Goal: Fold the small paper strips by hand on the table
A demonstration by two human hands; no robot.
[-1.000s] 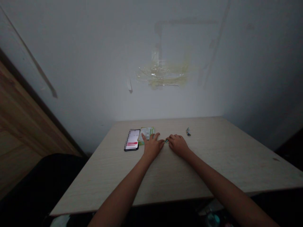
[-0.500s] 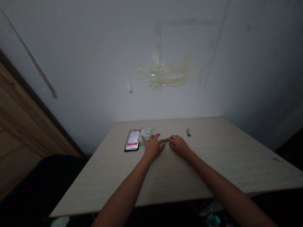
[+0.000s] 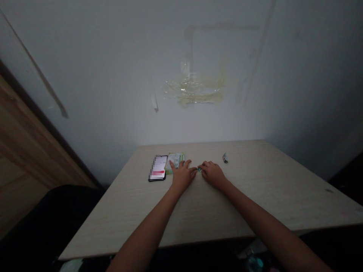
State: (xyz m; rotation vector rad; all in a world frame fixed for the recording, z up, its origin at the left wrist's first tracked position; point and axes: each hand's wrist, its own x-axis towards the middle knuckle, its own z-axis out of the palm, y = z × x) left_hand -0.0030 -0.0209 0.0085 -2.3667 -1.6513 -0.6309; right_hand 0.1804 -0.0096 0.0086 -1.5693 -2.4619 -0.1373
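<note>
Between my two hands, a small blue-green wrapped piece (image 3: 199, 170) sits just above or on the table; most of it is covered by fingertips. My left hand (image 3: 183, 176) pinches its left end with thumb and forefinger, the other fingers spread over the edge of a green-and-white printed packet (image 3: 175, 159). My right hand (image 3: 212, 174) is closed on the right end, fingers curled together. Farther right lies a small crumpled wrapper (image 3: 225, 158), apart from both hands. What the wrapped piece contains cannot be made out.
A phone (image 3: 158, 168) with a lit, partly blurred screen lies left of the packet. The pale wooden table (image 3: 215, 215) meets a wall (image 3: 113, 94) bearing strips of old tape (image 3: 195, 90). A dark shape (image 3: 53, 211) stands at the left, and a wooden panel (image 3: 19, 151) behind it.
Both hands stay around the small wrapped piece, with only slight finger movement. A bit more of its blue-green surface shows between the fingertips. The view has shifted very slightly.
</note>
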